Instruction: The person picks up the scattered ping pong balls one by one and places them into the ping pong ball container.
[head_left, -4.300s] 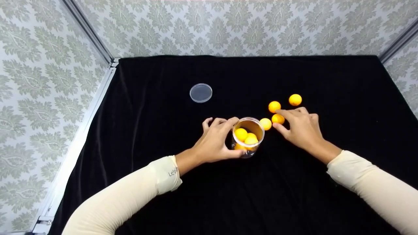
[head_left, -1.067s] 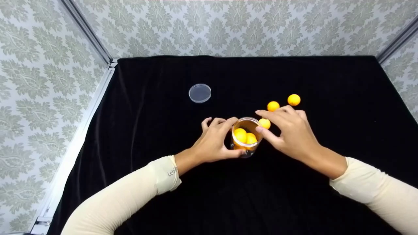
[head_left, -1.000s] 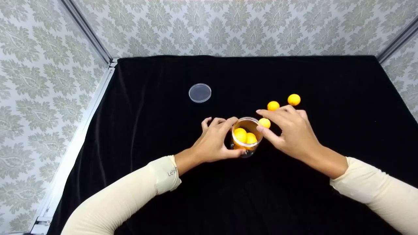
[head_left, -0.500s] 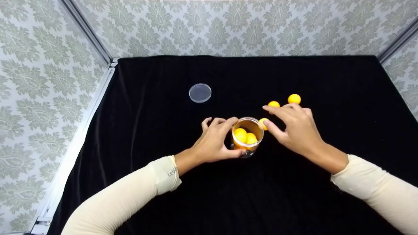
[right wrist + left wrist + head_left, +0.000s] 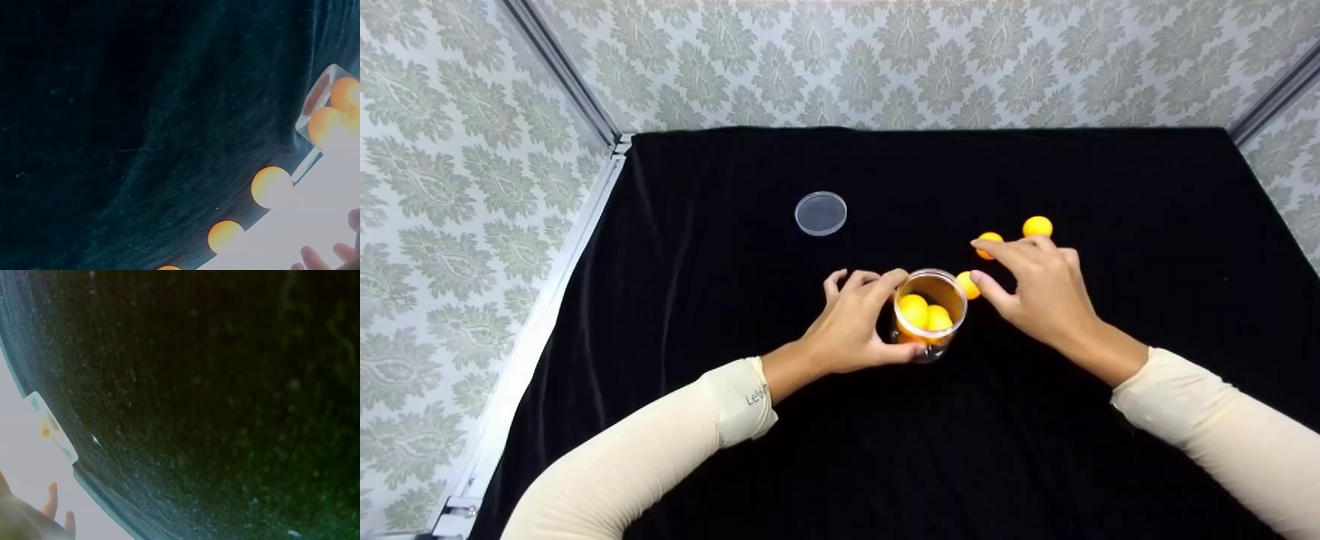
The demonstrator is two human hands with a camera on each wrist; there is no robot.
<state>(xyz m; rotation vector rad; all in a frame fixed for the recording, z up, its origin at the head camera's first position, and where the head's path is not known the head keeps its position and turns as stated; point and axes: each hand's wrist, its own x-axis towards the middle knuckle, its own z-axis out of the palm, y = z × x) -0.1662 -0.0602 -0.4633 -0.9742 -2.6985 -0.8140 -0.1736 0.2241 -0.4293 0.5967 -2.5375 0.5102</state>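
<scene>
My left hand [image 5: 847,334] grips a clear plastic jar [image 5: 937,286], thumb at the near side and fingers around the far left. Inside the jar are several orange ping-pong balls [image 5: 913,310]. Just right of the jar's rim lies a loose ping-pong ball [image 5: 966,285], with my right thumb beside it. My right hand [image 5: 1050,292] has thumb and index finger spread apart; the index fingertip overlaps a second ping-pong ball [image 5: 988,247]. Behind the knuckles sits a third ping-pong ball [image 5: 1037,226]. In the right wrist view, my fingers [image 5: 315,259] show at the lower right, apart from the balls.
A round clear lid [image 5: 820,214] lies flat on the black cloth [image 5: 720,247], behind and left of the jar. Patterned walls [image 5: 885,67] stand at the back and sides, with a white frame rail [image 5: 547,300] along the left edge.
The ping-pong ball between my right fingers 4.3 seconds ago is gone from the cloth. My right hand came to the jar's rim, then drew back right toward the loose balls. The left hand stayed.
</scene>
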